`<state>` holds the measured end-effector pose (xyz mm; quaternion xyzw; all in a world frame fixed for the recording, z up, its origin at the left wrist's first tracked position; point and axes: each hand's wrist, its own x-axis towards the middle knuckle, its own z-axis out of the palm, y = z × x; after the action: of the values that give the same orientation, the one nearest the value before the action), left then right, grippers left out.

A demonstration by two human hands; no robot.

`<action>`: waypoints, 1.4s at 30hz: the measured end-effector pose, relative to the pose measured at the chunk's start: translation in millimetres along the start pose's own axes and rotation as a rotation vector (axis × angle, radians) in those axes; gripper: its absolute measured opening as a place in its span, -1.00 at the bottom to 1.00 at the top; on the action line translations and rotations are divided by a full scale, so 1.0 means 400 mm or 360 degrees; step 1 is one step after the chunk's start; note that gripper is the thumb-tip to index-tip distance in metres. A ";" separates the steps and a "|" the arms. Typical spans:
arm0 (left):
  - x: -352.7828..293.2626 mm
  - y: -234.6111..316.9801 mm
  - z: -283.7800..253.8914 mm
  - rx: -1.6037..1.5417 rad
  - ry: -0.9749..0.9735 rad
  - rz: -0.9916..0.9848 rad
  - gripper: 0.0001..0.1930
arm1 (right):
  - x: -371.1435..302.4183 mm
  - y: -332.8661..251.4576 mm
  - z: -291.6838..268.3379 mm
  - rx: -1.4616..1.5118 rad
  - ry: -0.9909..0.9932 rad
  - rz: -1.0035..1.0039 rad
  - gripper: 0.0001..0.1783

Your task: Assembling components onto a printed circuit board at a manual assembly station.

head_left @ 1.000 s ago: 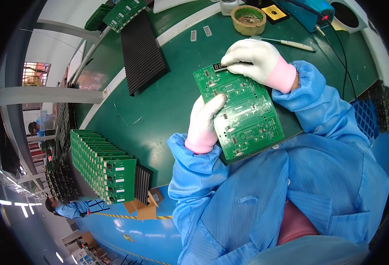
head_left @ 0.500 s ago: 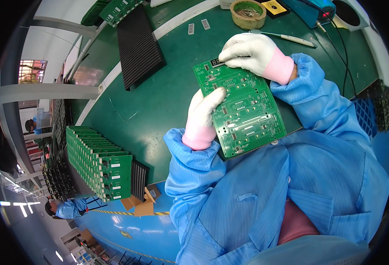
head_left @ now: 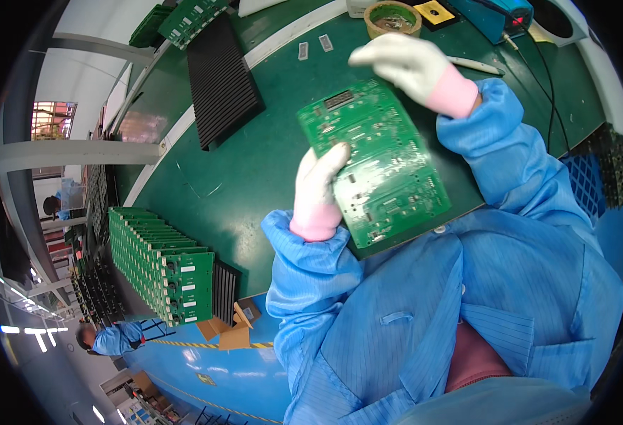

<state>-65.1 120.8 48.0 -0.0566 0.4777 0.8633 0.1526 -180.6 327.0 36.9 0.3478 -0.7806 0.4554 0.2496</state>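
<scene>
A green printed circuit board (head_left: 389, 159) is tilted in front of my body, with my left hand (head_left: 320, 180) closed on its left edge, the thumb lying over the front. At the board's upper left end sits a dark rectangular digit display (head_left: 338, 100). My right hand (head_left: 407, 67), in the same kind of white glove with a pink cuff, hovers above the upper edge, apart from the board. Its fingers are stretched out and slightly smeared, and nothing shows in them. Two small grey rectangular parts (head_left: 314, 47) lie on the green mat beyond the board.
Rows of green boards (head_left: 159, 265) stand in a black slotted rack at left. Another black slotted rack (head_left: 223, 81) lies at the far left. A round tan container (head_left: 392, 20), a white-handled tool (head_left: 476, 66) and a blue powered device with cables (head_left: 499, 20) occupy the far right.
My right hand has lifted off the display and moved up from the board, its fingers straightening. The board has shifted slightly left and tilted, now catching a glare; my left hand keeps hold.
</scene>
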 end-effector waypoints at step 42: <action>0.015 0.011 -0.075 0.0093 0.0121 0.0089 -0.68 | -0.085 0.026 -0.121 -0.0404 -0.0960 0.0529 -0.76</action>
<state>-73.6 94.5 34.0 -0.0715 0.5096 0.8502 0.1117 -163.4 384.1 29.7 0.3009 -0.9153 0.2662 -0.0280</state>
